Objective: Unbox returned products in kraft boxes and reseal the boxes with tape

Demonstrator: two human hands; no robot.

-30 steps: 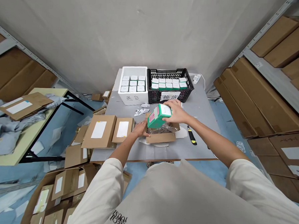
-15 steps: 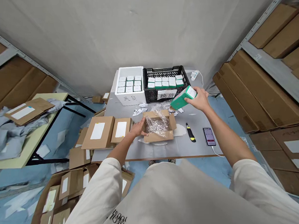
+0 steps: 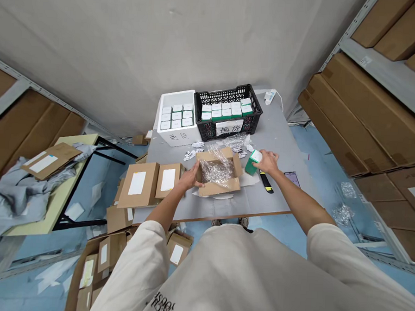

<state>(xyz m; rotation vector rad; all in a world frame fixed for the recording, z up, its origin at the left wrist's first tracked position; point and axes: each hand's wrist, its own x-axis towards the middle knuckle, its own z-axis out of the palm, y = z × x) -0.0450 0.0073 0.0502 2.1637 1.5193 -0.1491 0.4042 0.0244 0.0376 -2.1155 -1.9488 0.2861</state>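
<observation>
An open cardboard box (image 3: 219, 189) with clear bubble wrap (image 3: 218, 171) inside sits in the middle of the grey table. My left hand (image 3: 191, 177) grips its left side, the thumb at the front flap. To the right of it, my right hand (image 3: 268, 161) is closed round a green box with a white top (image 3: 251, 163), upright at the table; whether it touches the surface I cannot tell. A black and yellow utility knife (image 3: 267, 182) lies just beside that hand. The phone (image 3: 292, 178) is partly covered by my right forearm.
Behind stand a white foam box (image 3: 180, 138) and a black crate (image 3: 226, 128), both holding several green-and-white boxes. Closed cartons (image 3: 135, 200) sit at the table's left edge. Crumpled paper (image 3: 190, 154) lies mid-table; a charger (image 3: 269, 96) is at the back right. Shelves of cartons flank the room.
My right hand has brought the green box down and toward me, from the air near the crate to beside the open cardboard box. My left hand stays on the cardboard box.
</observation>
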